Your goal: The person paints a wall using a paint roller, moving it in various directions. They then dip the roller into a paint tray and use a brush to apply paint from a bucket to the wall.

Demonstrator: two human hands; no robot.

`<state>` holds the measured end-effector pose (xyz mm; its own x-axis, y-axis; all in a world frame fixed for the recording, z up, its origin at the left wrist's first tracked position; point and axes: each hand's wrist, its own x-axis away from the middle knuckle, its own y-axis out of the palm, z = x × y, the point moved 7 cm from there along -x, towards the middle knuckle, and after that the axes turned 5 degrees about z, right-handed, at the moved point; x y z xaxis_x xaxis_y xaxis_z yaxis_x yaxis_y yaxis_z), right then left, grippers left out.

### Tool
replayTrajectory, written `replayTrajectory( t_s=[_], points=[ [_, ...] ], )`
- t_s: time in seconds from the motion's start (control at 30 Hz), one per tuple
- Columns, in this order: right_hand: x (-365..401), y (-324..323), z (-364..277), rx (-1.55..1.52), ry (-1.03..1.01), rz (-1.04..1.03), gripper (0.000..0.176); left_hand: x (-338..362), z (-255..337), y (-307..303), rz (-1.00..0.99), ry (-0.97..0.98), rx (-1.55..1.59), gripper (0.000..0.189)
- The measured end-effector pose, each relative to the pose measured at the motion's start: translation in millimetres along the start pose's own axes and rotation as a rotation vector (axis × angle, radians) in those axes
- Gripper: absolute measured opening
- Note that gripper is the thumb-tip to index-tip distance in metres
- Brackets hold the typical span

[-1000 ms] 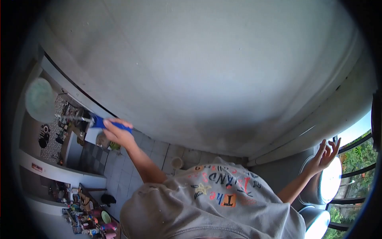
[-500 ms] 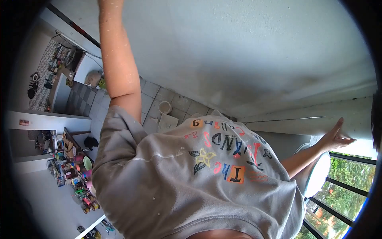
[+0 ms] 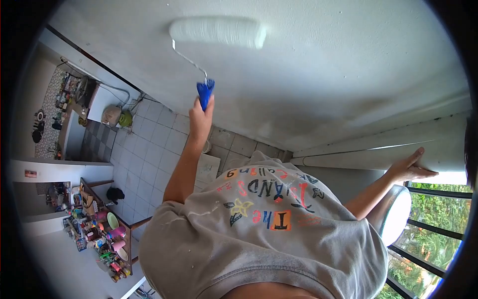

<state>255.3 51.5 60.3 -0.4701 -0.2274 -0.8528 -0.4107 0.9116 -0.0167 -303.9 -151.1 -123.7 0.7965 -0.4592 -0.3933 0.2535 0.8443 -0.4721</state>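
My left hand (image 3: 201,119) is closed around the blue handle of a paint roller (image 3: 218,32). The roller's wide white sleeve lies against the pale wall (image 3: 308,55), and its thin metal frame bends down to the handle. Off to the right, my right hand (image 3: 409,168) rests at the edge of a pale ledge (image 3: 358,154) above the window, thumb apart from the stretched fingers. Just below my right forearm is a round white object with a darker side (image 3: 397,217). Dark patches show on the wall between the two hands.
A barred window (image 3: 433,214) with greenery outside is on the right. Far below lies the tiled floor (image 3: 144,139), with a white square board (image 3: 207,167) on it. On the left stand a cluttered table (image 3: 107,231) and a kitchen counter (image 3: 72,127).
My left hand, out of frame at the top before, has come down and right into view with the paint roller. My right hand has shifted slightly left and stays at the ledge.
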Motion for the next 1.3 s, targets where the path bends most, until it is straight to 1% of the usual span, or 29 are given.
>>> replayTrajectory(
  t_s=[0.07, 0.13, 0.17, 0.2, 0.23, 0.3, 0.37, 0.43, 0.5, 0.53, 0.57, 0.6, 0.63, 0.7, 0.77, 0.8, 0.83, 0.87, 0.9, 0.93, 1.0, 1.07, 1.13, 1.2, 1.23, 1.3],
  points=[
    [1.6, 2.3, 8.7, 0.056, -0.034, 0.02, 0.1, 27.8, -26.9, 7.8, -0.02, -0.026, -0.063, 0.034],
    [3.4, 0.9, 0.9, 0.114, -0.06, 0.041, 0.1, 42.5, -34.0, 7.7, -0.042, 0.021, -0.194, 0.036],
    [5.0, 1.1, -3.7, 0.144, -0.062, 0.034, 0.097, 43.2, -38.1, 8.0, -0.043, 0.025, -0.194, 0.036],
    [4.8, 1.5, -7.5, 0.172, -0.064, 0.031, 0.094, 39.0, -27.9, 3.0, -0.03, -0.023, -0.219, 0.037],
    [4.5, 2.9, -2.4, 0.17, -0.066, 0.035, 0.094, 34.1, -16.1, -3.2, -0.016, -0.076, -0.242, 0.038],
    [4.9, 4.3, 5.5, 0.239, -0.145, 0.11, 0.093, 6.9, 21.3, -19.5, 0.038, -0.019, -0.189, 0.039],
    [4.5, 4.4, 3.8, 0.244, -0.149, 0.117, 0.092, -25.5, 66.5, -39.5, 0.109, 0.024, -0.111, 0.04],
    [5.6, 3.7, 2.4, 0.25, -0.146, 0.124, 0.091, -63.0, 106.6, -61.0, 0.159, 0.026, -0.051, 0.04],
    [5.4, 2.9, 1.4, 0.244, -0.154, 0.125, 0.09, -82.3, 165.3, -83.5, 0.109, -0.036, 0.05, 0.039],
    [4.9, 2.8, 2.8, 0.241, -0.152, 0.124, 0.09, -88.7, 180.4, -88.9, 0.111, -0.035, 0.048, 0.039],
    [4.1, 3.0, 7.5, 0.203, -0.113, 0.119, 0.093, -95.4, 194.9, -93.3, 0.122, 0.006, 0.08, 0.039],
    [4.4, 3.3, 9.5, 0.165, -0.072, 0.114, 0.096, -98.7, 204.1, -94.6, 0.133, 0.05, 0.111, 0.039],
    [5.9, 2.8, 8.0, 0.165, -0.066, 0.113, 0.096, -96.8, 204.5, -90.9, 0.133, 0.054, 0.107, 0.039],
    [6.8, 1.2, 4.4, 0.052, -0.029, 0.107, 0.094, -84.7, 192.7, -74.8, 0.126, 0.017, 0.155, 0.04],
    [6.3, 1.5, 3.1, 0.02, -0.036, 0.114, 0.094, -58.7, 160.0, -46.9, 0.07, -0.074, 0.144, 0.036],
    [7.2, 0.6, 1.7, -0.014, -0.049, 0.123, 0.093, -41.2, 138.2, -30.0, -0.02, -0.141, 0.16, 0.035],
    [7.3, 0.2, 5.5, -0.008, -0.043, 0.127, 0.093, -23.8, 99.4, -12.4, 0.009, -0.019, 0.065, 0.035],
    [5.9, 0.4, 5.7, 0.054, -0.128, 0.123, 0.088, -2.3, 71.2, 3.7, -0.029, 0.003, 0.099, 0.035],
    [5.7, 0.9, 3.6, 0.116, -0.213, 0.121, 0.083, 17.2, 60.4, 7.3, -0.05, 0.005, -0.054, 0.034],
    [5.9, 0.5, 4.2, 0.12, -0.212, 0.124, 0.083, 34.7, 31.5, 15.8, -0.07, 0.043, -0.122, 0.035],
    [6.6, 1.4, 5.4, 0.093, -0.197, 0.129, 0.083, 65.8, -23.1, 25.6, -0.134, -0.005, -0.289, 0.037],
    [7.2, 3.1, 12.7, 0.113, -0.206, 0.154, 0.083, 77.3, -49.4, 23.5, -0.155, 0.028, -0.337, 0.037],
    [7.8, 2.3, 5.6, 0.131, -0.217, 0.175, 0.083, 82.9, -47.6, 19.3, -0.177, 0.056, -0.386, 0.037],
    [8.5, 1.2, 0.7, 0.152, -0.154, 0.18, 0.083, 84.8, -41.9, 16.7, -0.187, 0.013, -0.386, 0.036],
    [8.1, 1.4, 3.3, 0.151, -0.156, 0.176, 0.083, 84.6, -34.7, 14.6, -0.187, 0.009, -0.386, 0.036],
    [8.0, 2.0, 9.7, 0.162, -0.187, 0.196, 0.083, 76.9, -13.5, 10.3, -0.16, 0.008, -0.279, 0.035]
  ],
)
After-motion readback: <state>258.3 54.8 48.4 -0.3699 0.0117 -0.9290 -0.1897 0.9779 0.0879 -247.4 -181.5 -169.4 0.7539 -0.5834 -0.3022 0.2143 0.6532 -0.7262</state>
